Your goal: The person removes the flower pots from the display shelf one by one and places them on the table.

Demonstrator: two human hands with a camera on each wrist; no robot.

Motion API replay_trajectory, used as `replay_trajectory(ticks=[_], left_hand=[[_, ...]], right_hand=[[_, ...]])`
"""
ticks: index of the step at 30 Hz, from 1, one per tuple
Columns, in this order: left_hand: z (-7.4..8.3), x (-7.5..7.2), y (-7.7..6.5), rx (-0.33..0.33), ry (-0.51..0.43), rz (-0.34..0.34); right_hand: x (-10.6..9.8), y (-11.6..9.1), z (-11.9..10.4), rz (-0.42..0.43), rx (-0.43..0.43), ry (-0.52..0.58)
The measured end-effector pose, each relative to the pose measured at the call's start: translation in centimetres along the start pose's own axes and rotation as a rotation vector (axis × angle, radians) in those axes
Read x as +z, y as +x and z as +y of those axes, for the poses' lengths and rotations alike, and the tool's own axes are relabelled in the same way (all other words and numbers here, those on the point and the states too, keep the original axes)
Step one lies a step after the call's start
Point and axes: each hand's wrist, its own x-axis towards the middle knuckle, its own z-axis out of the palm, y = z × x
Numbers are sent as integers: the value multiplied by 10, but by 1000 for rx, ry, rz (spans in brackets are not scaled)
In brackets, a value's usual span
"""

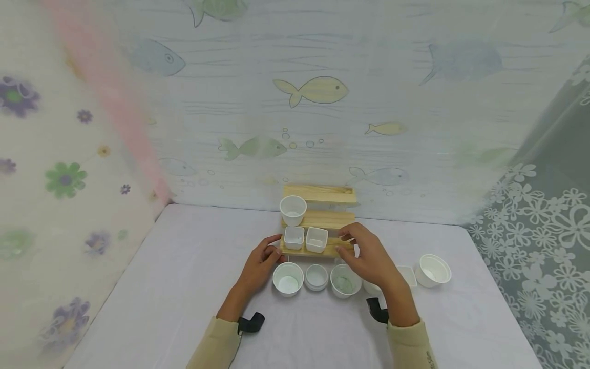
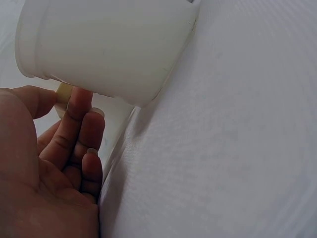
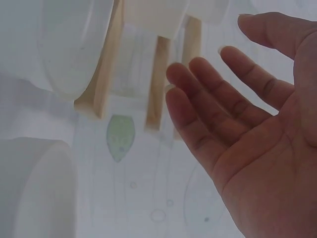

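Observation:
A three-step wooden rack [image 1: 329, 219] stands at the back of the table. My left hand [image 1: 259, 265] pinches the left end of its lowest step [image 2: 63, 94] between thumb and fingers. One round white cup [image 1: 293, 210] sits on the middle step. Two square white cups, a left one [image 1: 294, 238] and a right one [image 1: 317, 240], stand side by side on the lowest step. Beside the right square cup, my right hand [image 1: 371, 256] is held over the step's right end, fingers apart and relaxed. The right wrist view shows nothing in its palm [image 3: 277, 163].
In front of the rack are a round white cup [image 1: 288, 279], a smaller one [image 1: 316, 277] and another round cup [image 1: 345, 281]. A square container [image 1: 407, 275] is partly hidden by my right arm. Farther right stands a round bowl [image 1: 433, 270]. A fish-patterned curtain [image 1: 249, 113] hangs behind.

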Motion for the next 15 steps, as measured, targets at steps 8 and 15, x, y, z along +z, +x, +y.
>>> replay_trajectory(ticks=[8, 15], left_hand=[[0, 2, -1, -14, -8, 10], [0, 1, -2, 7, -19, 3]], right_hand=[[3, 3, -4, -5, -17, 36], [6, 7, -7, -5, -50, 34]])
